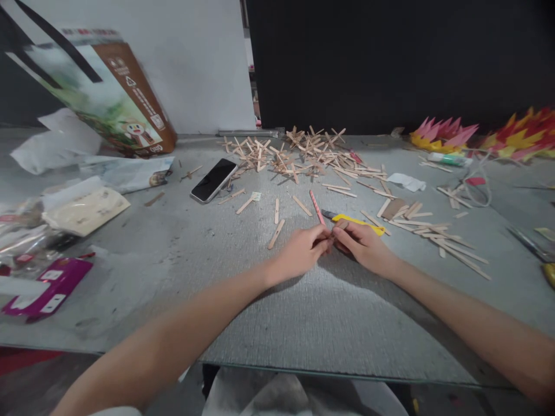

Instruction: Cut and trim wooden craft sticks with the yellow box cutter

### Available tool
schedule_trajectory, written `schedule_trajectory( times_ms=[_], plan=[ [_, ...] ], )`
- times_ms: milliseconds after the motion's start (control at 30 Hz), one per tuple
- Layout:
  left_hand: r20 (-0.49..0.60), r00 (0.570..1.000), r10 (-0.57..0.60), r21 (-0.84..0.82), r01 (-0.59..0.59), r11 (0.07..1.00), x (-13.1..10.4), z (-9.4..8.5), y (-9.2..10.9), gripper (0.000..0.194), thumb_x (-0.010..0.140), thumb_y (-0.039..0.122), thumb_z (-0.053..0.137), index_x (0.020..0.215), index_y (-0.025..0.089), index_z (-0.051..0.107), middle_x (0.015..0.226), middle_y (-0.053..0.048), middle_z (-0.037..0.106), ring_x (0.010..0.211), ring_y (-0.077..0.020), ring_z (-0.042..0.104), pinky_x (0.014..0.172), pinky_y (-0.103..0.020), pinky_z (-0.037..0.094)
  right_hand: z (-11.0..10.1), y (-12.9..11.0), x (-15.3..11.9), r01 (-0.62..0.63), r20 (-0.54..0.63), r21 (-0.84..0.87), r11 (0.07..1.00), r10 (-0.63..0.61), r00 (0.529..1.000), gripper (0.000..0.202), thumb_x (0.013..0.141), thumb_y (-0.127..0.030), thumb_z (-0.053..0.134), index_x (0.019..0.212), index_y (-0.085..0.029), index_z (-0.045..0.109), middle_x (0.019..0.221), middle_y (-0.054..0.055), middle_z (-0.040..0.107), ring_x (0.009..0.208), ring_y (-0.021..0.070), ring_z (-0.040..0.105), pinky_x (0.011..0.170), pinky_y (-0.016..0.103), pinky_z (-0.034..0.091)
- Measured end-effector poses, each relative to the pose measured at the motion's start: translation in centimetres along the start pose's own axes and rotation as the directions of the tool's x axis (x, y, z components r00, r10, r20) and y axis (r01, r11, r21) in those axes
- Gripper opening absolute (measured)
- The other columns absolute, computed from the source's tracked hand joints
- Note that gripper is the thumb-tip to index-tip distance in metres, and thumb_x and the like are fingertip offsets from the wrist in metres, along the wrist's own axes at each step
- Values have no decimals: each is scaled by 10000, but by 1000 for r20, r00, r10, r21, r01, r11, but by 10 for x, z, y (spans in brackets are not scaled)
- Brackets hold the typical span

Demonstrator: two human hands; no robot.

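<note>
My left hand [304, 252] and my right hand [363, 245] meet over the grey tabletop, thumbs and fingertips pinched together. Whatever lies between those fingertips is too small to make out. A thin pink stick with a pale pattern [316, 207] runs up to the left fingers; I cannot tell whether it is held or lies behind them. Just beyond the right hand rests a yellow utility knife [358, 222], its dark end pointing left. Loose wooden craft sticks [276, 234] lie to the left of the hands, and a fanned heap of craft sticks [433, 231] spreads to the right.
Crossed craft sticks [299, 153] pile up at the back, near a phone [214, 180]. A paper bag [125, 104] and plastic packets [87, 208] occupy the left. Pink-and-yellow paper petals [444, 136], a glue tube [448, 159] and scissors [531, 245] are on the right.
</note>
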State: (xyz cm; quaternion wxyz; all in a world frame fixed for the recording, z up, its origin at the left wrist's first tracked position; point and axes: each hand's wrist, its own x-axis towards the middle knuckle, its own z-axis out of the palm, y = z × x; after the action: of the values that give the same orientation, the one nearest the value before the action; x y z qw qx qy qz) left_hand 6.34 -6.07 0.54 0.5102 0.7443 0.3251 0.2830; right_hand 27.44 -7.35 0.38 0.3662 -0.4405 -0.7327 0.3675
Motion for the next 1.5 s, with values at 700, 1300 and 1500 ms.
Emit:
schedule_trajectory(
  times_ms=[700,1300,1500],
  plan=[
    [-253,962,-100,-352,5,936,9,1,-14,326,1036,503,610,1129,213,496,781,-2,704,571,-130,640,542,-258,503,4,8,3,219,90,-641,736,-210,973,364,1065,-219,528,1395,-263,675,1526,120,666,1344,339,629,1109,575,413],
    [-284,949,-137,-367,24,930,9,1,-14,319,1038,493,621,1103,223,464,778,6,696,572,-120,633,542,-249,482,3,11,1,139,-110,-681,719,-288,951,197,1052,-219,542,1167,-232,701,1277,98,770,1205,310,657,1020,494,406],
    [-286,947,-148,-383,29,923,9,0,-12,274,1041,437,620,1095,224,455,786,5,707,568,-114,623,549,-253,482,0,17,0,-45,-182,-840,540,-202,962,393,1029,-295,558,1395,-171,629,1367,177,729,1222,409,601,990,553,420]
  ],
)
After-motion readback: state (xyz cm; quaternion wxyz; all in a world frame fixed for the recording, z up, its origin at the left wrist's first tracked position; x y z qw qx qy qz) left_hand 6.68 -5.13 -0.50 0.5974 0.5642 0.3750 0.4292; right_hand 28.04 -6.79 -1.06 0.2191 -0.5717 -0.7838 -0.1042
